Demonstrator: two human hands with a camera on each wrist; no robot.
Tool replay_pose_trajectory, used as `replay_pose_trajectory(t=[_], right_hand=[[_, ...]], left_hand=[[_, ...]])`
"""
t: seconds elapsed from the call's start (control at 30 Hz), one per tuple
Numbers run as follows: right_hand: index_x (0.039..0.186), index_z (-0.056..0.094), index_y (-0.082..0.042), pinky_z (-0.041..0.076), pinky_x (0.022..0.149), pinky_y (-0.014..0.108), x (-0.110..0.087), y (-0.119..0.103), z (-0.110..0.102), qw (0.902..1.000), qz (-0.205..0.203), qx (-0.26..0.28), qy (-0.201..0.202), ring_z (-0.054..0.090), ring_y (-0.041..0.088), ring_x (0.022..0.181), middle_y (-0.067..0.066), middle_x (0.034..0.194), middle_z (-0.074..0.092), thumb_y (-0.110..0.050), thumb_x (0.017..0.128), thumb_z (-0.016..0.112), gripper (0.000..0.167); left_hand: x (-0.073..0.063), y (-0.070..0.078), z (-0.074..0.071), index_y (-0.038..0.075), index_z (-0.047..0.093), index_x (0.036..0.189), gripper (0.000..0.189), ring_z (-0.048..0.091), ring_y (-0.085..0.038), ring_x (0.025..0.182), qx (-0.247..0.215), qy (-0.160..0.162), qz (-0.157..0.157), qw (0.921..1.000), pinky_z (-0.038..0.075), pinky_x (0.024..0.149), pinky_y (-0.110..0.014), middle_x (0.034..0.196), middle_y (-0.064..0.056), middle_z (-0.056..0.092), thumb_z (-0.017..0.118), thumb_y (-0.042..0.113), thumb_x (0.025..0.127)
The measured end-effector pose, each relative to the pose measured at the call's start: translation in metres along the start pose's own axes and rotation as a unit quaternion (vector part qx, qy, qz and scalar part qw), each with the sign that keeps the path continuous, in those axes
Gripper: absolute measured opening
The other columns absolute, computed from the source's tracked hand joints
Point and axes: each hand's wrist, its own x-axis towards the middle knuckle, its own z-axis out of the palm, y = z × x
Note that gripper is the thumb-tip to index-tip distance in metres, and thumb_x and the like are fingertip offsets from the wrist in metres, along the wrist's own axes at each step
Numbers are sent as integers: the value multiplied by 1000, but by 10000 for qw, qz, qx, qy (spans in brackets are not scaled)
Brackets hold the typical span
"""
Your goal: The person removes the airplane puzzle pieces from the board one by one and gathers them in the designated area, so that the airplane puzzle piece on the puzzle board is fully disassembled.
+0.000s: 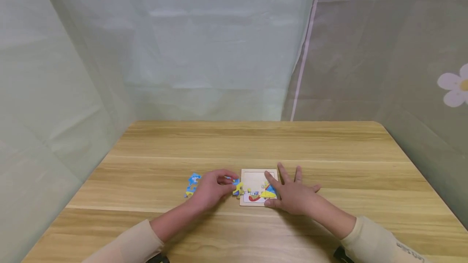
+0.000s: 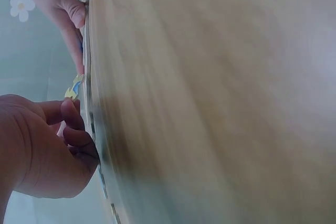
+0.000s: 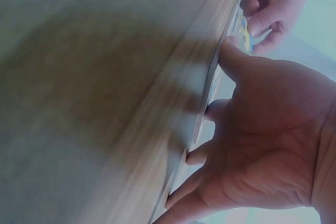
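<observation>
My left hand (image 1: 211, 190) pinches a blue and yellow puzzle piece (image 1: 238, 187) between thumb and fingertips, at the left edge of a square wooden puzzle tray (image 1: 258, 203). In the left wrist view the puzzle piece (image 2: 73, 88) tilts up from the fingertips. Several colourful pieces lie along the tray's lower part, among them a red one (image 1: 254, 198) and a yellow and blue one (image 1: 269, 191). My right hand (image 1: 297, 195) is spread over the tray's right side, thumb and index finger on it, the other fingers reaching onto the table.
Loose blue and yellow puzzle pieces (image 1: 190, 191) lie on the wooden table (image 1: 146, 165) left of the left hand, partly hidden by it. Pale cloth (image 1: 219, 52) hangs behind the table and along its sides.
</observation>
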Motion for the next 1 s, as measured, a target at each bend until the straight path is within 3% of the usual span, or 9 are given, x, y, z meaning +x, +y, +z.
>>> replay_pose_trajectory(t=[0.2, 0.37, 0.43, 0.63, 0.8, 1.0], right_hand=[[161, 26, -33, 23, 73, 92, 0, 0, 0, 10000, -21, 35, 24, 4, 65, 142, 17, 168, 6, -68, 90, 58, 85], [161, 27, -33, 23, 73, 92, -1, 0, 1, 10000, -19, 60, 51, 5, 65, 142, 17, 168, 7, -67, 90, 58, 85], [160, 28, -32, 23, 72, 92, -1, 1, 1, 9999, -30, 66, 80, 5, 65, 141, 17, 168, 8, -68, 90, 58, 85], [160, 28, -33, 23, 72, 92, -1, 1, 1, 9999, -49, 99, 103, 6, 65, 141, 16, 168, 9, -69, 89, 58, 86], [161, 27, -33, 22, 73, 93, 0, 1, 1, 9999, -25, 104, 51, 5, 64, 142, 16, 168, 8, -69, 89, 58, 86], [161, 27, -32, 23, 73, 92, 1, 1, 1, 10000, -22, 68, 66, 6, 64, 142, 16, 168, 8, -68, 90, 58, 85]], left_hand=[[-6, -6, -10, 9, 75, 107, 21, 59, -15, 66, -79, 94, -194, 9997, 50, 58, -26, 92, -4, 72, 75, 0, 88], [-12, -10, -18, 5, 74, 109, 22, 57, -16, 61, -160, 171, -123, 9997, 49, 54, -25, 91, -8, 73, 74, -2, 88], [-14, -11, -21, 4, 74, 109, 22, 62, -16, 66, -51, 208, -38, 9998, 50, 55, -26, 92, -9, 73, 74, -2, 88], [-19, -14, -27, 9, 76, 102, 19, 69, -15, 87, 541, 444, 156, 9974, 53, 73, -27, 95, -2, 74, 76, -1, 85], [-22, -17, -30, 12, 76, 100, 22, 67, -12, 84, 919, 562, 204, 9940, 54, 76, -29, 90, 4, 72, 75, -3, 84], [-26, -18, -35, 10, 76, 101, 21, 66, -13, 81, 1046, 568, 60, 9929, 54, 74, -31, 86, 4, 70, 75, -2, 84]])
